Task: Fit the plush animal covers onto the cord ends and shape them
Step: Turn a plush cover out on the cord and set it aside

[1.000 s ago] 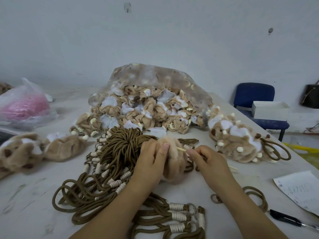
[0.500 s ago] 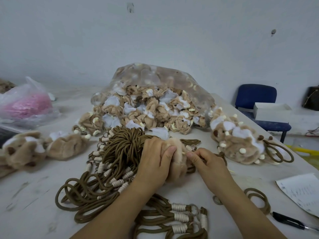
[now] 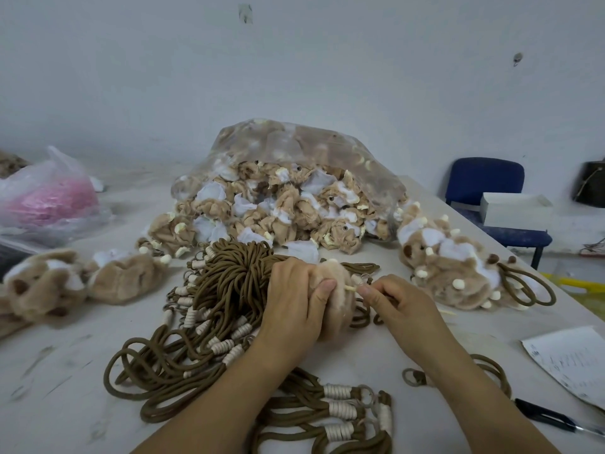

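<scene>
A translucent plastic bag of pink material (image 3: 49, 198) sits at the far left of the pale tabletop (image 3: 59, 371), near two limp tan plush animal covers (image 3: 42, 283). At centre, a heap of brown cords with cream-wrapped ends (image 3: 226, 290) spreads in front of a clear plastic sack spilling tan-and-white plush covers (image 3: 288, 191).

Over the heap's right edge, the person's left hand (image 3: 291, 312) is wrapped round a single tan plush cover (image 3: 337, 276), thumb pressed into the fur. The right hand (image 3: 402, 309), close beside it, pinches a thin cream stick (image 3: 349, 287) whose tip meets the cover at that thumb. The cover hides where the tip goes, so it is not clear whether the stick is already inside the plush.

The step appears to be working the cover into shape over a cord end. It likely goes best if the left hand clamps the cover firmly. The stick should run straight along the opening in short pushes, with the thumb guiding the tip so it does not poke through the fabric.

Further right lies a pile of tan plush animals with brown cord loops trailing out (image 3: 451, 273). Behind it, a blue chair (image 3: 487, 181) carries a white box (image 3: 514, 209). A sheet of printed paper (image 3: 569, 365) and a black pen (image 3: 550, 417) lie at the tabletop's right edge.
</scene>
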The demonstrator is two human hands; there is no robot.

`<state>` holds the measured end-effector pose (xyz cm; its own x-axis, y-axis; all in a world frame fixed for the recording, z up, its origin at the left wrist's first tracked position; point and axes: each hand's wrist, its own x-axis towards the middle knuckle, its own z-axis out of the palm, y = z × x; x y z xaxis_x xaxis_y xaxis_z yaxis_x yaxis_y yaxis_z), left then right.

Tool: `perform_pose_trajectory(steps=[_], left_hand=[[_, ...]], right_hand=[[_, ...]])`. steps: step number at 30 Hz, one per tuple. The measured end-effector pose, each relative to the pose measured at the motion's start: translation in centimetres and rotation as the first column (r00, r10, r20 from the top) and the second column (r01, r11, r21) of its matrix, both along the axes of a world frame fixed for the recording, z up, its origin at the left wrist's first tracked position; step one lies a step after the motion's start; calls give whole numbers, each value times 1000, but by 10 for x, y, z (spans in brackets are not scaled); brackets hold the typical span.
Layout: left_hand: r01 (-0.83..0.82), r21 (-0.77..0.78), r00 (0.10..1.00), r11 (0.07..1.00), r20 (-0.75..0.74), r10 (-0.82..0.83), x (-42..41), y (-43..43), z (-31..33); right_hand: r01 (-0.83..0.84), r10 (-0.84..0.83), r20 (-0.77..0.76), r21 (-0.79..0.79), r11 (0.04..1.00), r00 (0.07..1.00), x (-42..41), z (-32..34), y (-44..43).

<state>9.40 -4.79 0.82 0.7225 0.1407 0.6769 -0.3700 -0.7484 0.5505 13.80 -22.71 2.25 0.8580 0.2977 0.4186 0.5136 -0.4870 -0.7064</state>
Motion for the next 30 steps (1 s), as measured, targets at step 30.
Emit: perform_pose_trajectory(steps=[30], left_hand=[[-7, -239, 999, 971, 45, 18, 3, -1, -6]], right_hand=[[89, -89, 0, -21, 996, 996, -3, -3, 9]])
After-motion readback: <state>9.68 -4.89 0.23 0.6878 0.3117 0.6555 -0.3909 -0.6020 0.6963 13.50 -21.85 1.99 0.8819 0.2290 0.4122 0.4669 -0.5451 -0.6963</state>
